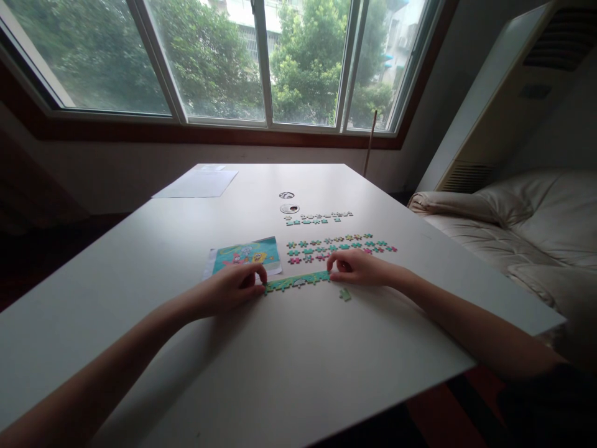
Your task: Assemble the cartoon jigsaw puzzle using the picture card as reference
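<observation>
strip (298,282) lies joined on our table (280,354), ends pinched in our left hand (240,284) and right hand (357,267); 1 piece (345,294) near the right and the rows (344,247) beyond are unjoined.

No text, label, brand or number can be read: any lettering on the printed sheet (245,252) at eight o'clock from centre, the papers (196,184) at ten or the discs (286,209) at eleven is too small or blurred.
</observation>
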A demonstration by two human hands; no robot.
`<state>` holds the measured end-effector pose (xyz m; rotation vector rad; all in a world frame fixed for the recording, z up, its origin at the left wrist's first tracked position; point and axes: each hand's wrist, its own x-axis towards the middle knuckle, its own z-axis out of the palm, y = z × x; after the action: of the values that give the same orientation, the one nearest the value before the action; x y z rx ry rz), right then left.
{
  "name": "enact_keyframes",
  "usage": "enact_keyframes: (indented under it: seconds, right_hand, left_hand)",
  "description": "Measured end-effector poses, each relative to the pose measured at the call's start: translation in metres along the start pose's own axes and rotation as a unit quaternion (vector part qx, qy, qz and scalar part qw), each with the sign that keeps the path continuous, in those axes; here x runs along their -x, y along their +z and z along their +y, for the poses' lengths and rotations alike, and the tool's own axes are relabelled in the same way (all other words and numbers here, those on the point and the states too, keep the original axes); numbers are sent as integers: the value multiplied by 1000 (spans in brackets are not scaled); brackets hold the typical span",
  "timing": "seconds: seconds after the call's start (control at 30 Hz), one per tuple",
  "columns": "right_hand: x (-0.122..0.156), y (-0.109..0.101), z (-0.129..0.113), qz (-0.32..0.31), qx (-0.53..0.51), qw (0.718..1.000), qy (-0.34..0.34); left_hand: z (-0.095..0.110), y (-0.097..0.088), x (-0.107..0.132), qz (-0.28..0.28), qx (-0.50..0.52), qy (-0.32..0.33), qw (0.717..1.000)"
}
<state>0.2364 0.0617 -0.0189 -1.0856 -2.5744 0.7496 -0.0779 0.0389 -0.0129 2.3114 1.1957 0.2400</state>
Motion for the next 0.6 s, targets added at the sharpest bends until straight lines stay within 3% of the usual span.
enact_keyframes:
  seconds: [0.3,0.6]
  right_hand:
    - [-16,-14,-5,-4,2,1000,2]
    - [-97,-36,7,-8,125,992,33]
  left_hand:
    - [-2,-1,1,-14,16,-6,1000]
    - [-2,-1,1,-21,32,-5,999]
